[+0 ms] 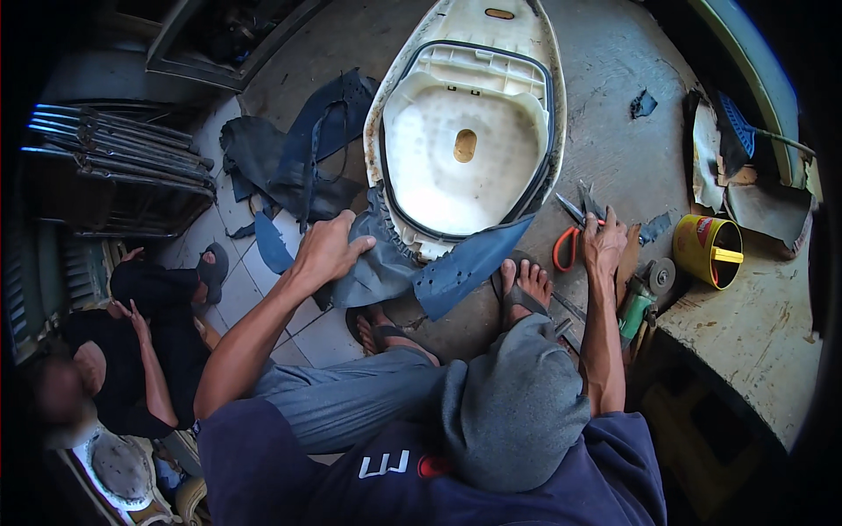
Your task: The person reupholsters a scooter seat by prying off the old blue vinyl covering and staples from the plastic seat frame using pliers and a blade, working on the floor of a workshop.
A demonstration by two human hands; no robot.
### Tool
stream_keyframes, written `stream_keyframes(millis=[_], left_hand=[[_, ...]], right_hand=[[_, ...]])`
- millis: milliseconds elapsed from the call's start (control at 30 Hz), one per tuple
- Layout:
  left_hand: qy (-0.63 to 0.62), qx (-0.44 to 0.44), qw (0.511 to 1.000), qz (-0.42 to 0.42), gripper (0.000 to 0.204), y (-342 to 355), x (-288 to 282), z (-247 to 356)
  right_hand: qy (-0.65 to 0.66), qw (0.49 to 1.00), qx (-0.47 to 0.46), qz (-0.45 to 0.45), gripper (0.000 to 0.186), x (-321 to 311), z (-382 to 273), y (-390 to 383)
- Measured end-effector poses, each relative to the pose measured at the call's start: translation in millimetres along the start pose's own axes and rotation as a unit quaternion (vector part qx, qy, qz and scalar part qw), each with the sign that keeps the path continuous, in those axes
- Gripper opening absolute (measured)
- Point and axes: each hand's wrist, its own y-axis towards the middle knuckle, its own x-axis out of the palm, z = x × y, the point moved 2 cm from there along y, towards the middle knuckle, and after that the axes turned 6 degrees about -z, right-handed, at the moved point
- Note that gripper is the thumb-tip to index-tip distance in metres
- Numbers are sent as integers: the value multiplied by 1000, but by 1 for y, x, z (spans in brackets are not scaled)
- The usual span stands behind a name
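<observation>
A white plastic motorcycle seat base point(412, 167) lies underside up in front of me, a black rubber seal point(551, 114) running around its hollow. Dark vinyl seat cover point(373, 272) hangs loose along its near end, partly peeled off the rim. My left hand point(331, 250) is closed on a fold of this vinyl at the near left. Out to the right, my right hand point(605, 244) is low by the floor, fingers pinched at a small dark piece I cannot make out. Scissors with orange handles point(566, 249) lie right beside those fingers.
Torn dark vinyl point(285, 153) lies on the left. A green angle grinder point(638, 302) and a yellow container point(697, 254) stand at right, near a pale worktop point(745, 329). Stacked metal frames point(132, 149) are at far left. Another person point(132, 351) sits at left.
</observation>
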Motion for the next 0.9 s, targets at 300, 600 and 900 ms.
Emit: stream_keyframes(millis=[300, 600, 900], left_hand=[[35, 167, 976, 133, 19, 2, 36, 74], [-129, 175, 976, 11, 35, 4, -52, 79], [-267, -10, 921, 283, 75, 155, -5, 17]], right_hand=[[218, 878, -276, -324, 57, -14, -243, -48], [164, 777, -412, -447, 48, 101, -287, -42], [75, 814, -368, -443, 48, 87, -297, -60]])
